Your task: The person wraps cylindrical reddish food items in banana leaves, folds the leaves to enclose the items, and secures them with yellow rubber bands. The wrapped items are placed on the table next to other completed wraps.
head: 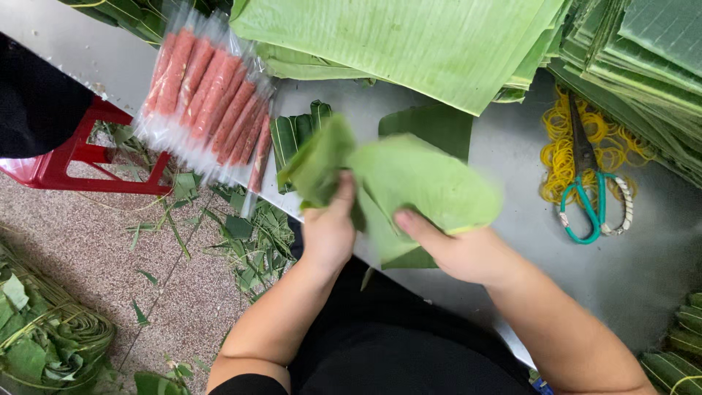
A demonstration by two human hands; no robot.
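- We look down at our two bare hands working over a grey metal table (pixel 643 271).
- Our left hand (pixel 329 230) is closed around a folded piece of green banana leaf (pixel 409 183), fingers curled into the fold near its left edge.
- Our right hand (pixel 457 252) grips the same leaf from the right, thumb pressed flat on top; the leaf is blurred and held just above the table's near edge.
- At the upper left, a row of clear plastic packets of pink-red sausages (pixel 212 99) lies fanned out, overhanging the table's edge.
- Just beside the packets sit small green leaf-wrapped bundles (pixel 292 135), partly hidden behind the leaf in our hands.
- A broad sheet of banana leaf (pixel 409 44) covers the far side of the table, and stacks of cut leaves (pixel 643 51) fill the upper right corner.
- To the right lies a loose heap of yellow rubber bands (pixel 559 157) with teal-handled scissors (pixel 589 197) on top.
- More leaf-wrapped bundles (pixel 680 351) show at the lower right edge.
- Below the table, a speckled floor (pixel 80 249) is strewn with leaf scraps (pixel 252 234).
- A red plastic stool (pixel 73 157) stands at the left, and coiled leaf strips (pixel 51 336) lie at the lower left.
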